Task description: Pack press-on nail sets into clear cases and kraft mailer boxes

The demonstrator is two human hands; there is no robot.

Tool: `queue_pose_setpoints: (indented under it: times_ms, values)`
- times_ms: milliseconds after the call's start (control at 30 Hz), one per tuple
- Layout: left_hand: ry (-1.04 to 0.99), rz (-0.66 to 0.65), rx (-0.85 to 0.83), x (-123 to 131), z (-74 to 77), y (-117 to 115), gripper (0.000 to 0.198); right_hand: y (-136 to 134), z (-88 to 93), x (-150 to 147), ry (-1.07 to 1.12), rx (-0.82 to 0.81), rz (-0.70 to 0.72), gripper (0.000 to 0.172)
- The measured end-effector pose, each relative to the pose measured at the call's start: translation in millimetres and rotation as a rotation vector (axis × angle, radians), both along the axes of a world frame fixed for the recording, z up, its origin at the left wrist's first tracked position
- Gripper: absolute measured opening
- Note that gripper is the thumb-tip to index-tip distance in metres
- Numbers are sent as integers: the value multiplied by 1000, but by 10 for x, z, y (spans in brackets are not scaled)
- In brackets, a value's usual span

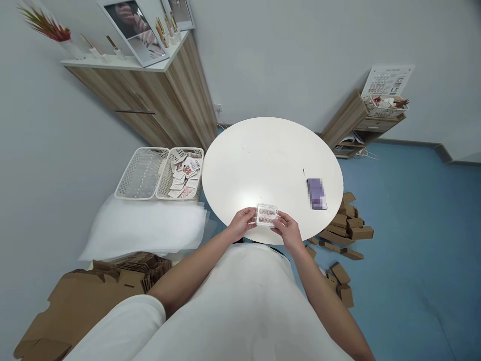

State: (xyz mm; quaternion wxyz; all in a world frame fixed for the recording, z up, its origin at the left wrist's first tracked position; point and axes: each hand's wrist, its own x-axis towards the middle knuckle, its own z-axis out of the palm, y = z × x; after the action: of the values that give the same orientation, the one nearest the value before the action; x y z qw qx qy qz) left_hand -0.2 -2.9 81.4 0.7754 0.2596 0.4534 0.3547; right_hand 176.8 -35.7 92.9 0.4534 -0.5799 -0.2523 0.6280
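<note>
Both hands hold a small clear plastic case (266, 215) with rows of pinkish press-on nails inside, just above the near edge of the round white table (263, 155). My left hand (243, 222) grips the case's left side with curled fingers. My right hand (286, 228) pinches its right side. A purple phone (316, 193) lies on the table to the right of the hands.
Two white mesh baskets (160, 173) stand at the left, one with several nail packets, beside white foam sheets (145, 225). Flat cardboard (90, 296) lies lower left. Small brown boxes (347, 225) are scattered on the blue floor at right. Wooden cabinets stand against the wall.
</note>
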Motion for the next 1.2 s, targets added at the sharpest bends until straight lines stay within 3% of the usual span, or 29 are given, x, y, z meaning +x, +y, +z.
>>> queue_pose_setpoints:
  times_ms: [233,467,833,1100,1200]
  values:
    - [349,-320,296,138,44,-78,36,25,-4,196,-21,41,3,52]
    - [501,-360,428,260,24,-95,40,45,-94,296,-21,45,27,52]
    - [597,-215,394,341,-136,-147,40,191,-145,294,-40,51,96,49]
    - [597,79,388,63,-54,-238,42,295,-187,103,-59,68,127,42]
    - [596,115,429,-57,-36,-254,41,370,-235,-48,-75,64,177,40]
